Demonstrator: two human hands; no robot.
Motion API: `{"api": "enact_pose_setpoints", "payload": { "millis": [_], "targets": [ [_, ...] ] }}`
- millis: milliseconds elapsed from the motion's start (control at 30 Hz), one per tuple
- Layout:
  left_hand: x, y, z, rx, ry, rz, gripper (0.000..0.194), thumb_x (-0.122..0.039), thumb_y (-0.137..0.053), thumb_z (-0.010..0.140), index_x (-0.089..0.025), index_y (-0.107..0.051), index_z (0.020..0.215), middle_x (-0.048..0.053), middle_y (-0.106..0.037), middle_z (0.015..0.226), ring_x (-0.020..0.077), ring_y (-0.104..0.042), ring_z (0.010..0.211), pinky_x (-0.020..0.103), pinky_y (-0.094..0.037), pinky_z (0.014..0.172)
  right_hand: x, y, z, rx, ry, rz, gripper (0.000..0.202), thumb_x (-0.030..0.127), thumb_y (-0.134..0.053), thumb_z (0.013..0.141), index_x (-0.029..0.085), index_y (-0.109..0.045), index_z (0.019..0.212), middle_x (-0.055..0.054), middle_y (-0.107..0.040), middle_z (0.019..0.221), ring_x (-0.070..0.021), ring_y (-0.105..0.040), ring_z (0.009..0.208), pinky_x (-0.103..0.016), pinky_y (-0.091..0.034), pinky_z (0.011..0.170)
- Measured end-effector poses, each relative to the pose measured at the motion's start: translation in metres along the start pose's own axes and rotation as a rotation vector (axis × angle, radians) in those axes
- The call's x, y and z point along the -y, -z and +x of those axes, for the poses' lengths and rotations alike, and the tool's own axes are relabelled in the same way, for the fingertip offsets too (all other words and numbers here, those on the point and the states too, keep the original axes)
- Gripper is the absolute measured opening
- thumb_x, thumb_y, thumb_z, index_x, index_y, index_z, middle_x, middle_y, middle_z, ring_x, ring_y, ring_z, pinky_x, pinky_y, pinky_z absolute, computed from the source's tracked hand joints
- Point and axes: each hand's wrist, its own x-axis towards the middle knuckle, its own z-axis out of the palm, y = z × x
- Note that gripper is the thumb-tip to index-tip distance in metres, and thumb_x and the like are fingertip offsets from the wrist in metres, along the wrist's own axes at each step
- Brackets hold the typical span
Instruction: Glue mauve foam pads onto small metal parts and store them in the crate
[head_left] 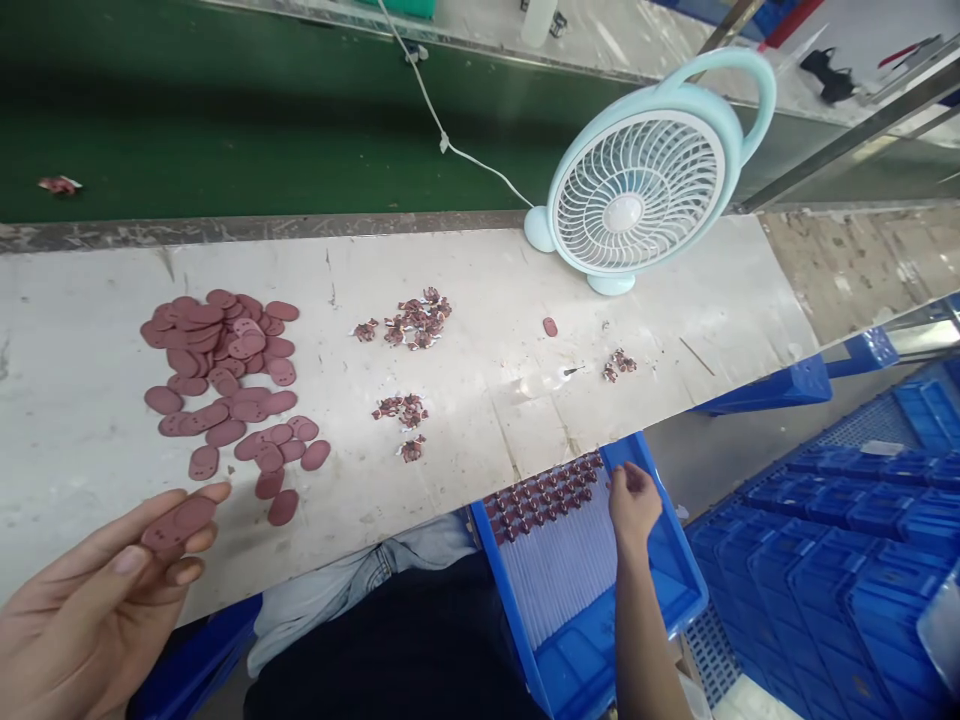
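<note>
My left hand [105, 610] is closed around a couple of flat reddish-brown oval pieces [180, 522], just over the table's near left edge. Beyond it lies a loose pile of the same ovals [225, 350], some with small holes. My right hand [634, 500] is pinched above a blue crate [675, 570]; whatever its fingertips hold is hidden. Beside it, rows of small brown figures [544, 500] stand on a ribbed whitish sheet [559, 575] in the crate. Small clusters of similar brown pieces [416, 320] lie at the table's middle.
A light-blue fan [637, 190] stands at the table's back edge, its white cord running up over the green belt [262, 120]. A clear bottle with a dark needle tip [544, 382] lies near a single oval [550, 327]. Stacked blue crates [825, 540] fill the right side.
</note>
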Motion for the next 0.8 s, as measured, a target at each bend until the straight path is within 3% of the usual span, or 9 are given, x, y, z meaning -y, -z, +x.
{"api": "enact_pose_setpoints", "payload": {
  "millis": [100,233,333,467,533,600,700,800],
  "targets": [
    [-0.002,-0.018,-0.018,0.132,0.122,-0.192,0.029,-0.042,-0.087,0.060,-0.036,-0.080,0.087,-0.003,-0.081,0.097,0.0236,-0.070,0.074,0.029,-0.049,0.050,0.051,-0.012,-0.034,0.112,-0.011,0.386,0.030,0.045,-0.059,0.094,0.018,-0.060,0.105,0.003,-0.054,0.079,-0.0103,-0.055,0.065,-0.021,-0.050,0.055],
    [-0.002,-0.056,-0.039,0.407,0.232,-0.394,0.027,-0.035,-0.084,0.070,-0.027,-0.080,0.096,0.008,-0.079,0.109,0.0265,-0.074,0.087,0.022,-0.052,0.052,0.118,-0.053,-0.081,0.617,-0.162,0.810,0.049,0.058,-0.045,0.096,0.014,-0.065,0.100,0.005,-0.046,0.066,-0.0063,-0.039,0.046,-0.013,-0.028,0.030],
    [0.002,-0.080,-0.048,0.606,0.269,-0.493,0.026,-0.029,-0.079,0.077,-0.023,-0.078,0.102,0.012,-0.076,0.116,0.0287,-0.074,0.099,0.022,-0.056,0.059,0.158,-0.092,-0.088,0.928,-0.255,1.057,0.056,0.058,-0.043,0.097,0.010,-0.063,0.116,0.001,-0.054,0.075,-0.0048,-0.042,0.048,-0.009,-0.023,0.026],
    [0.005,-0.097,-0.054,0.739,0.310,-0.603,0.026,-0.023,-0.075,0.083,-0.020,-0.076,0.109,0.013,-0.074,0.120,0.0249,-0.073,0.104,0.020,-0.058,0.069,0.197,-0.122,-0.079,1.164,-0.334,1.319,0.037,0.043,-0.053,0.098,0.009,-0.062,0.112,0.004,-0.054,0.071,-0.0021,-0.045,0.048,-0.004,-0.033,0.032],
    [0.005,-0.101,-0.054,0.770,0.320,-0.664,0.026,-0.021,-0.074,0.084,-0.019,-0.075,0.110,0.013,-0.074,0.120,0.0236,-0.073,0.104,0.019,-0.058,0.072,0.211,-0.121,-0.087,1.219,-0.393,1.346,0.034,0.041,-0.052,0.098,0.010,-0.062,0.107,0.006,-0.052,0.067,-0.0015,-0.044,0.044,-0.004,-0.037,0.034],
    [0.002,-0.105,-0.055,0.785,0.320,-0.702,0.025,-0.019,-0.073,0.085,-0.018,-0.075,0.110,0.013,-0.074,0.120,0.0231,-0.073,0.105,0.020,-0.058,0.076,0.221,-0.113,-0.108,1.193,-0.380,1.225,0.037,0.048,-0.049,0.097,0.015,-0.063,0.106,0.006,-0.053,0.064,-0.0030,-0.043,0.041,-0.009,-0.040,0.034],
    [-0.001,-0.109,-0.056,0.786,0.317,-0.724,0.025,-0.018,-0.073,0.085,-0.018,-0.075,0.110,0.014,-0.074,0.121,0.0223,-0.072,0.106,0.021,-0.057,0.079,0.228,-0.096,-0.154,1.062,-0.155,0.922,0.038,0.059,-0.054,0.091,0.024,-0.065,0.100,0.006,-0.054,0.059,-0.0081,-0.045,0.036,-0.017,-0.037,0.029],
    [-0.002,-0.111,-0.059,0.782,0.325,-0.743,0.025,-0.019,-0.075,0.084,-0.019,-0.076,0.109,0.012,-0.076,0.115,0.0215,-0.073,0.103,0.022,-0.057,0.081,0.224,-0.088,-0.197,0.886,0.125,0.766,0.031,0.054,-0.063,0.088,0.026,-0.061,0.101,0.003,-0.060,0.063,-0.0142,-0.055,0.040,-0.024,-0.042,0.032]
  ]
}}
